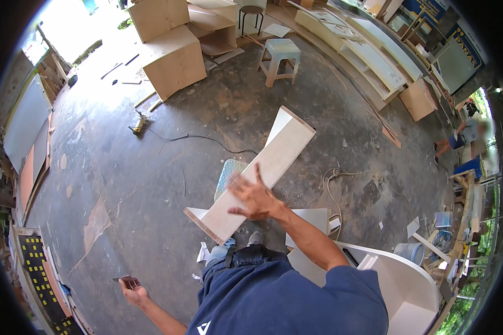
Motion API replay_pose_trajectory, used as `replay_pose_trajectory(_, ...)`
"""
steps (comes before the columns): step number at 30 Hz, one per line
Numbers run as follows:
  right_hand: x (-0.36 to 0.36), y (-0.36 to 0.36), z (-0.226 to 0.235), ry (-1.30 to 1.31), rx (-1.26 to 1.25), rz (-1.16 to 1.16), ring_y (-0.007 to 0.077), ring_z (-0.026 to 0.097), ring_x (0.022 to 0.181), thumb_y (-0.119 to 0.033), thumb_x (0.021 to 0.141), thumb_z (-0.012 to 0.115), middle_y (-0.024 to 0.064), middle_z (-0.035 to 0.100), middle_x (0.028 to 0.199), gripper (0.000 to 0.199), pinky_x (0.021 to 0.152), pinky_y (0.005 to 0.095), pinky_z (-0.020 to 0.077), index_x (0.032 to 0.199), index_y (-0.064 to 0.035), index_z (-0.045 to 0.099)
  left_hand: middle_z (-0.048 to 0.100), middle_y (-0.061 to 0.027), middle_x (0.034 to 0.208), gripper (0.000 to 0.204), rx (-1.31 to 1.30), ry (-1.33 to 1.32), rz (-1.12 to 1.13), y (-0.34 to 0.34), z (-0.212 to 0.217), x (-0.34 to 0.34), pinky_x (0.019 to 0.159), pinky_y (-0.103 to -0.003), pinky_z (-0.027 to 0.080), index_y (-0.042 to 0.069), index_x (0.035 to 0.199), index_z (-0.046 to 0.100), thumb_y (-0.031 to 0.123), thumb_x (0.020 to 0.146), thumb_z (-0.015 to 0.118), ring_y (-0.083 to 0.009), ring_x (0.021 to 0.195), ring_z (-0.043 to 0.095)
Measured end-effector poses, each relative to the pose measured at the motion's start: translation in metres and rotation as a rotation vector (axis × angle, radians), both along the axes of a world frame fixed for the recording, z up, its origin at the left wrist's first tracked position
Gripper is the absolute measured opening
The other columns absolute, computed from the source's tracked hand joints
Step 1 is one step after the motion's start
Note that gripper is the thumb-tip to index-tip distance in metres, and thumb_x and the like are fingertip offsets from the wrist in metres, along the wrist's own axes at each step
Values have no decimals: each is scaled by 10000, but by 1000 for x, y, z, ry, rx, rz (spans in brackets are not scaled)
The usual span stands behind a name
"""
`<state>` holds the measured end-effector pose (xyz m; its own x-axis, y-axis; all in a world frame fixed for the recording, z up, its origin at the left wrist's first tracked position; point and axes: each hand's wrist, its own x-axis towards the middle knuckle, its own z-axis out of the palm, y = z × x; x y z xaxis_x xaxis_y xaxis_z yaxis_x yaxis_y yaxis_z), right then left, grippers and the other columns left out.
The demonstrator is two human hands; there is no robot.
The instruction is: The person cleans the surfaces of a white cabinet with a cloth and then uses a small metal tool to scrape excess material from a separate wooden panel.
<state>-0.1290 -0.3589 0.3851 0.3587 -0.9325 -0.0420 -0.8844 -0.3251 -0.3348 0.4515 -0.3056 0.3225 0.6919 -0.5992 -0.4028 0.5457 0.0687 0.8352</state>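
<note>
Plywood board assembly (262, 167): long, pale, L-shaped in section, two boards joined along one edge, lying aslant across a small stool with a blue-green woven top (229, 174) on the concrete floor (151, 184). Near end low toward the person's feet, far end raised toward the middle of the workshop.

Right hand (255, 195): spread open, fingers fanned, over the lower half of the board; whether the palm actually touches the wood cannot be told from this angle. It grips nothing.

Left hand (133, 290): low at the person's left side, well apart from the board, fingers loosely curled around a small dark object (126, 279), too small to identify.

Surroundings: a curved white panel piece (408, 279) at the person's right; a pale coiled cord (341, 184) on the floor beyond it; a yellow power tool (141, 123) with its black cable (201, 139) trailing across the floor; a plastic stool (280, 58) farther off; unfinished plywood cabinets (173, 53) at the rear; white shelving units (369, 56) lying along the right side.
</note>
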Motion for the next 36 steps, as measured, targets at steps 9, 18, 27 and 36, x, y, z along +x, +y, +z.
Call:
replay_pose_trajectory(9, -192, -49, -39, 423, -190, -838, 352, 179, 1512, -571, 1004, 345, 270, 199, 1605, 850, 1227, 536, 67, 1514, 100, 230, 684, -22, 964, 244, -21, -24, -74, -24, 13, -9, 796, -302, 479, 73, 1016, 684, 302, 935, 702, -152, 899, 621)
replay_pose_trajectory(18, -114, -8, -38, -299, -430, -516, 393, 244, 1482, -522, 988, 454, 270, 277, 1576, 801, 1218, 532, 126, 1498, 79, 311, 688, -24, 963, 232, 19, 2, -24, -1, 1, -7, 783, -296, 491, 64, 1026, 679, 275, 934, 703, -157, 894, 638)
replay_pose_trajectory(27, -71, 42, -3, -87, -142, -204, 411, 260, 1474, -538, 977, 465, 289, 396, 1504, 740, 1216, 571, 47, 1364, 91, 507, 667, -4, 942, 226, 30, 3, 1, -17, 5, -39, 812, -299, 456, 65, 1022, 674, 272, 936, 705, -143, 882, 596)
replay_pose_trajectory(36, -170, -23, -41, 289, -205, -800, 387, 58, 1524, -577, 997, 343, 263, 165, 1613, 843, 1213, 556, -51, 1520, 76, 242, 667, 3, 957, 159, -16, 31, -173, -46, -1, -65, 816, -313, 465, 101, 999, 665, 248, 942, 687, -141, 888, 600)
